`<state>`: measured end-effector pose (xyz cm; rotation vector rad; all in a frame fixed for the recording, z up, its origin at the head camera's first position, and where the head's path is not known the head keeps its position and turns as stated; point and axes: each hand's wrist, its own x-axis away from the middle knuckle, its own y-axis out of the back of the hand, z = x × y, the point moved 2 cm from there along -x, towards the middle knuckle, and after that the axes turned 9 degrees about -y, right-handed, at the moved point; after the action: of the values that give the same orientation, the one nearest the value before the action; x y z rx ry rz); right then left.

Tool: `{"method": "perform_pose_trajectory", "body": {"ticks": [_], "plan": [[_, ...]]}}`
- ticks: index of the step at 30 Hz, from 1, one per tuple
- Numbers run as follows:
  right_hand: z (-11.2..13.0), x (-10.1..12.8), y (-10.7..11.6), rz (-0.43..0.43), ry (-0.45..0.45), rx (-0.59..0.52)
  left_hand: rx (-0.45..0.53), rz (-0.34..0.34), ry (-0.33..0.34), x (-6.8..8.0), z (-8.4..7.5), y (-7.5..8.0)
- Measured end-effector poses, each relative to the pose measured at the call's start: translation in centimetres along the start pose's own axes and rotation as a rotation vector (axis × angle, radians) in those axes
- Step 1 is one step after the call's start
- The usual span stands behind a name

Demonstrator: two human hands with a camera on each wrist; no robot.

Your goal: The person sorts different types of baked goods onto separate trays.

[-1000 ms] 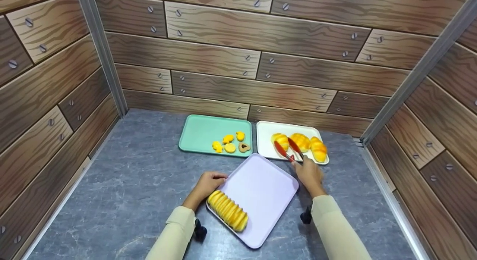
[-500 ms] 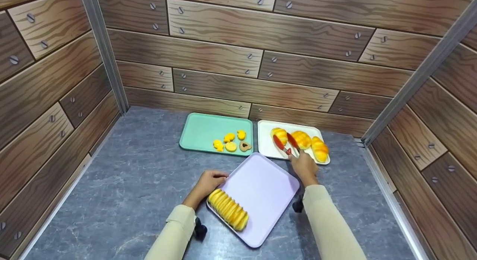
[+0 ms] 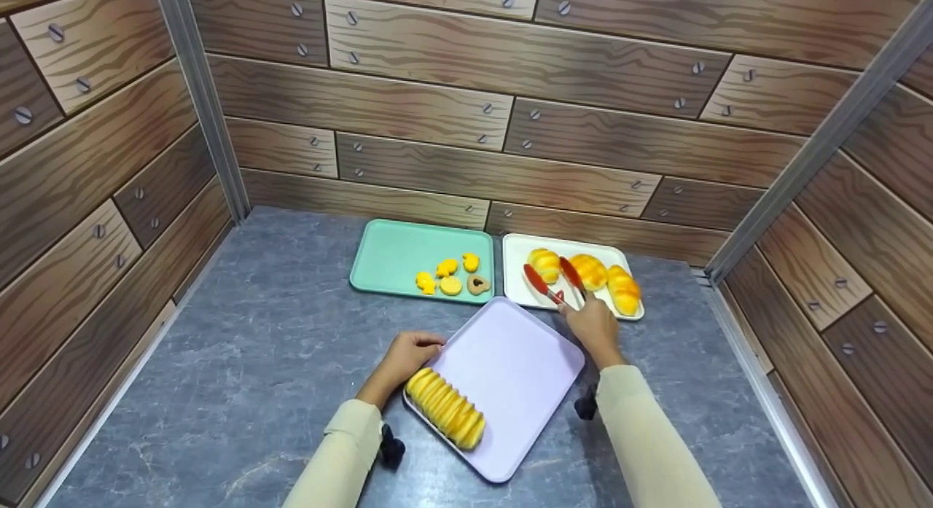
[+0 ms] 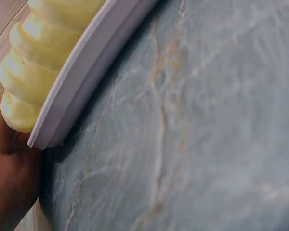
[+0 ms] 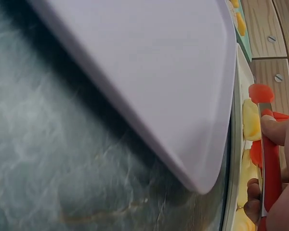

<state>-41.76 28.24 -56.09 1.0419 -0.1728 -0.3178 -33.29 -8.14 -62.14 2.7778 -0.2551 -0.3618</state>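
Note:
A lavender tray (image 3: 519,362) lies at an angle on the grey counter, with a yellow ridged loaf (image 3: 446,410) along its near left edge. My left hand (image 3: 410,351) grips the tray's left corner; the left wrist view shows the tray rim (image 4: 86,82), the loaf (image 4: 36,62) and my left hand (image 4: 9,187) close up. My right hand (image 3: 594,326) holds red-tipped tongs (image 3: 552,282). Their jaws stand apart at the near end of the leftmost bread roll (image 3: 545,262) on a white tray (image 3: 521,293). In the right wrist view the tongs (image 5: 269,159) reach over that roll (image 5: 251,122).
Two more rolls (image 3: 609,280) lie on the white tray. A green tray (image 3: 397,256) to its left holds several small cookies (image 3: 450,278). Wood-patterned walls close the counter (image 3: 277,333) in at the left, back and right.
My right hand and the tongs have shifted slightly left and away, and the jaws now stand wider apart at the leftmost roll. The left hand and lavender tray have not moved.

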Motion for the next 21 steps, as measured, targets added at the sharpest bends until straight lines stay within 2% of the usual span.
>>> {"method": "perform_pose_trajectory", "body": {"ticks": [9,15,21], "plan": [[-1.7,1.9,1.7,-0.060,0.052,-0.066,0.001,0.001,-0.004,0.0,0.0,-0.1],[-2.8,4.3,2.3,-0.060,0.078,-0.123,0.011,0.002,0.025,0.2,0.1,0.0],[-3.7,7.4,2.7,-0.067,0.101,-0.143,0.000,0.008,0.010,0.1,0.0,0.1]]}}
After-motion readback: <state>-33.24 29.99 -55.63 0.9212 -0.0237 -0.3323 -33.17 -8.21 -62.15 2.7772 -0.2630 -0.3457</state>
